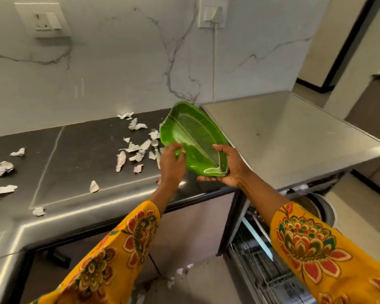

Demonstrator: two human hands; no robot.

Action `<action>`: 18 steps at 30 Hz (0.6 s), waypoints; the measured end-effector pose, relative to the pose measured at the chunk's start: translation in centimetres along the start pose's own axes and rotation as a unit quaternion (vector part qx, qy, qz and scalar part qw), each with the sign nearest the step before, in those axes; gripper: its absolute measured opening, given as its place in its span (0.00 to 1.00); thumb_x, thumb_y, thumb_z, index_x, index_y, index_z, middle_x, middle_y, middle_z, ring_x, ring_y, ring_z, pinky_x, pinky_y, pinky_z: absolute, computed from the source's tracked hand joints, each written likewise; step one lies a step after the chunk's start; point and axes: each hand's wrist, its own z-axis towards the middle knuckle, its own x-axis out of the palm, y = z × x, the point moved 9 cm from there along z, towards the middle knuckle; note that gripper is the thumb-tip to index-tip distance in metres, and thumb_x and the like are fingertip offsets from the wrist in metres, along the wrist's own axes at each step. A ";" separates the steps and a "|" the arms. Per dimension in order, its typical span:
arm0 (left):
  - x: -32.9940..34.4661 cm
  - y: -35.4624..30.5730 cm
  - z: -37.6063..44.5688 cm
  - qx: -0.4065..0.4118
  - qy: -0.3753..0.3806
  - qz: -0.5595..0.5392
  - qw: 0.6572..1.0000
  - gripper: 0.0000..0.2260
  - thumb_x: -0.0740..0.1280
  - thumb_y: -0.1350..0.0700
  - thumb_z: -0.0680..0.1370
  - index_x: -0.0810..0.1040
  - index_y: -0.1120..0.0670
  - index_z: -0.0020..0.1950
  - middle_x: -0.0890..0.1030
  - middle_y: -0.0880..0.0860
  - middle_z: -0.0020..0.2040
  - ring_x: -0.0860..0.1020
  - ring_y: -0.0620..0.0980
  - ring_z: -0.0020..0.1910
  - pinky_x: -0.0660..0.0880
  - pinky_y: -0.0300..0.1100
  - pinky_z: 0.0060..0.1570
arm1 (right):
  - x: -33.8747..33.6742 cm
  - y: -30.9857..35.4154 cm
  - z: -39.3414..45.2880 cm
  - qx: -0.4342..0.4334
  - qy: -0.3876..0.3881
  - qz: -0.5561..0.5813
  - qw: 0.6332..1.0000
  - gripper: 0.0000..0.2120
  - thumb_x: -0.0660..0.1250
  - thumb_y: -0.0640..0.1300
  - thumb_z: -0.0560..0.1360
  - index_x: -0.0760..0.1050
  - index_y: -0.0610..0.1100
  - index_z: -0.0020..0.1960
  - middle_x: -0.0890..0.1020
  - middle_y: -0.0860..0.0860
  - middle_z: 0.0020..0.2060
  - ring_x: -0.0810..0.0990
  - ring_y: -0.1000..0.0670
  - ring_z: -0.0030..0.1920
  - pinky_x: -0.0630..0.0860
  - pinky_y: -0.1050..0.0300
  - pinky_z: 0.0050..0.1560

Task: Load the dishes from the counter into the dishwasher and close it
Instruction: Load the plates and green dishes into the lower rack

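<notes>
Above the right end of the dark table (79,150), I hold a green leaf-shaped plate (195,139) tilted up off the surface, its far tip toward the marble wall (119,69). My right hand (226,167) cups the plate's near end from below, thumb curled over its rim. My left hand (172,165) has its fingers (179,153) bent onto the plate's left edge, touching the inside. Torn scraps of white paper (136,148) lie scattered over the table to the left. Below my right forearm the dishwasher (272,139) stands open, its wire rack (257,264) showing, with a round steel dish (323,207) in it.
</notes>
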 end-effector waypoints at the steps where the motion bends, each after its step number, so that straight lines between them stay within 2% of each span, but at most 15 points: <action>1: 0.1 0.5 0.2 -0.026 -0.040 0.010 0.999 0.13 0.65 0.64 0.77 0.76 0.64 0.60 0.76 0.61 0.60 0.72 0.57 0.62 0.64 0.41 0.61 | -1.6 0.5 -1.1 -0.002 -0.007 0.002 1.000 0.13 0.58 0.48 0.77 0.76 0.45 0.54 0.84 0.44 0.44 0.82 0.40 0.47 0.77 0.37 0.48; 3: 1.1 1.7 0.4 -0.095 -0.064 -0.043 0.993 0.17 0.64 0.61 0.78 0.71 0.63 0.66 0.75 0.61 0.59 0.74 0.57 0.59 0.68 0.45 0.59 | -4.5 0.9 -3.0 0.007 -0.013 -0.004 1.000 0.12 0.57 0.48 0.76 0.76 0.46 0.54 0.85 0.45 0.43 0.83 0.41 0.45 0.77 0.35 0.47; 5: 5.1 2.1 -0.5 -0.158 -0.006 -0.172 0.972 0.19 0.61 0.60 0.80 0.65 0.61 0.70 0.75 0.57 0.53 0.77 0.49 0.43 0.74 0.42 0.41 | -7.4 1.2 -5.2 0.015 -0.014 -0.008 1.000 0.12 0.58 0.47 0.75 0.76 0.46 0.54 0.85 0.45 0.44 0.83 0.41 0.43 0.77 0.35 0.45; 6: 7.4 2.0 -1.2 -0.178 0.024 -0.219 0.959 0.18 0.59 0.59 0.81 0.63 0.59 0.71 0.74 0.55 0.51 0.74 0.46 0.37 0.73 0.39 0.33 | -9.0 1.2 -6.4 0.020 -0.018 -0.008 1.000 0.13 0.59 0.47 0.73 0.76 0.45 0.54 0.85 0.45 0.44 0.83 0.40 0.44 0.76 0.34 0.45; 7: 9.3 1.9 -1.8 -0.188 0.042 -0.241 0.951 0.17 0.57 0.59 0.82 0.62 0.56 0.71 0.74 0.54 0.49 0.73 0.44 0.35 0.73 0.37 0.28 | -10.5 1.2 -7.4 0.025 -0.022 -0.009 0.999 0.14 0.60 0.47 0.71 0.76 0.45 0.54 0.85 0.45 0.45 0.83 0.40 0.45 0.76 0.34 0.46; 8: 10.9 1.5 -2.5 -0.192 0.056 -0.260 0.945 0.16 0.57 0.60 0.82 0.63 0.55 0.70 0.75 0.53 0.49 0.74 0.45 0.35 0.75 0.37 0.27 | -11.8 1.1 -8.3 0.031 -0.030 -0.010 0.999 0.16 0.61 0.46 0.69 0.77 0.45 0.54 0.84 0.44 0.46 0.82 0.40 0.46 0.75 0.33 0.46; 11: 16.5 0.6 -5.4 -0.213 0.083 -0.293 0.928 0.12 0.58 0.61 0.82 0.66 0.52 0.65 0.78 0.52 0.47 0.77 0.50 0.39 0.78 0.49 0.39 | -17.2 1.5 -11.6 0.030 -0.067 -0.020 0.997 0.20 0.62 0.43 0.69 0.75 0.41 0.60 0.84 0.42 0.48 0.82 0.40 0.46 0.77 0.38 0.49; 12: 18.0 0.2 -6.3 -0.219 0.092 -0.294 0.926 0.11 0.58 0.62 0.82 0.66 0.51 0.62 0.78 0.52 0.46 0.77 0.50 0.38 0.76 0.49 0.39 | -18.9 1.6 -12.7 0.031 -0.083 -0.022 0.996 0.18 0.61 0.41 0.72 0.75 0.40 0.60 0.84 0.42 0.46 0.83 0.42 0.43 0.79 0.42 0.47; 14: 21.2 -0.6 -8.3 -0.219 0.116 -0.286 0.926 0.08 0.57 0.63 0.81 0.66 0.52 0.57 0.77 0.53 0.46 0.76 0.51 0.38 0.74 0.48 0.37 | -22.6 1.9 -15.0 0.041 -0.117 -0.016 0.992 0.12 0.57 0.37 0.77 0.77 0.39 0.54 0.85 0.44 0.38 0.84 0.46 0.35 0.82 0.52 0.37; 16: 24.4 -1.6 -10.1 -0.216 0.132 -0.278 0.927 0.07 0.58 0.64 0.81 0.67 0.53 0.55 0.77 0.55 0.46 0.76 0.51 0.38 0.73 0.46 0.35 | -26.6 2.3 -17.4 0.048 -0.163 -0.021 0.985 0.11 0.57 0.35 0.78 0.78 0.37 0.49 0.85 0.44 0.34 0.84 0.47 0.32 0.81 0.55 0.32; 18: 27.2 -2.6 -11.8 -0.222 0.148 -0.267 0.926 0.08 0.59 0.64 0.81 0.67 0.53 0.56 0.78 0.55 0.45 0.77 0.50 0.38 0.76 0.46 0.35 | -30.3 2.7 -19.0 0.045 -0.199 -0.055 0.977 0.11 0.60 0.34 0.76 0.77 0.34 0.56 0.84 0.40 0.40 0.82 0.43 0.37 0.81 0.50 0.41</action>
